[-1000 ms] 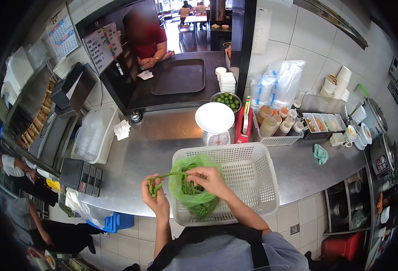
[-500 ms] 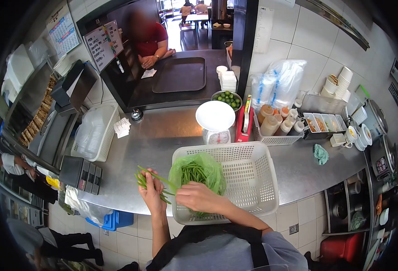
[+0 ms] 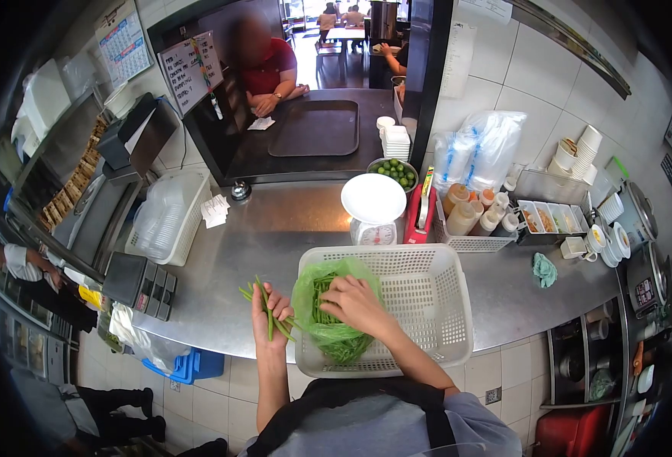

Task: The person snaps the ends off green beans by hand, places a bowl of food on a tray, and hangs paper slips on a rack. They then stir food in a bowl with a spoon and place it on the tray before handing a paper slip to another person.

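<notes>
Left of the white basket [image 3: 427, 305], the left hand [image 3: 273, 312] grips several green beans [image 3: 269, 324]. Inside the basket's left side sits the green bag [image 3: 328, 327] of beans; the right hand [image 3: 351, 305], fingers curled, reaches into its opening, its grip unclear.

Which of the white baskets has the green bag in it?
The large middle basket holds the green bag; the left basket holds clear plastic containers, the right basket squeeze bottles.
</notes>
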The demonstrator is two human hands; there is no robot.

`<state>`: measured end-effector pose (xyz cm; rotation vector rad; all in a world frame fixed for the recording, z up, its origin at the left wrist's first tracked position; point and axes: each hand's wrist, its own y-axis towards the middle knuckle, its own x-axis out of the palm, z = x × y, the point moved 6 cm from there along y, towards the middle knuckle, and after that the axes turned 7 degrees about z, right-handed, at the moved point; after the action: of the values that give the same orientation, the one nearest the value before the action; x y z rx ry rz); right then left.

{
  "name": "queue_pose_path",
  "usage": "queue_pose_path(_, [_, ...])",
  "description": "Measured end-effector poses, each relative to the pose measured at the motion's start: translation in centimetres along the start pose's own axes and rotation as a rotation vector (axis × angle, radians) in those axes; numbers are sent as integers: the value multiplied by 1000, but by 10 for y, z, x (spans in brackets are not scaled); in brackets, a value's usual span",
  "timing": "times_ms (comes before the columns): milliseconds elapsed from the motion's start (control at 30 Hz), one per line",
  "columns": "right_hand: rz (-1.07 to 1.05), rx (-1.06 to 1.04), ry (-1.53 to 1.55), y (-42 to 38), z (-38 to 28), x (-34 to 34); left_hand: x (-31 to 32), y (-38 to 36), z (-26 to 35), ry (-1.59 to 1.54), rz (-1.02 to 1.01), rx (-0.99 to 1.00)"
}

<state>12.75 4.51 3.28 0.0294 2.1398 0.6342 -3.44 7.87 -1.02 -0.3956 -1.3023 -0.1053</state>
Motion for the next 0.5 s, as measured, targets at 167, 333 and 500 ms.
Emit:
queue_pose_path(167, [-255,8,-32,-7,2,25,5,-6,-5,22,359,85])
queue_pose_path(333, [-195,54,13,-9,9,29,13,-10,3,280,117,165])
queue_pose_path(500, [-141,215,202,-2,10,15,26,-19,7,673,135,282])
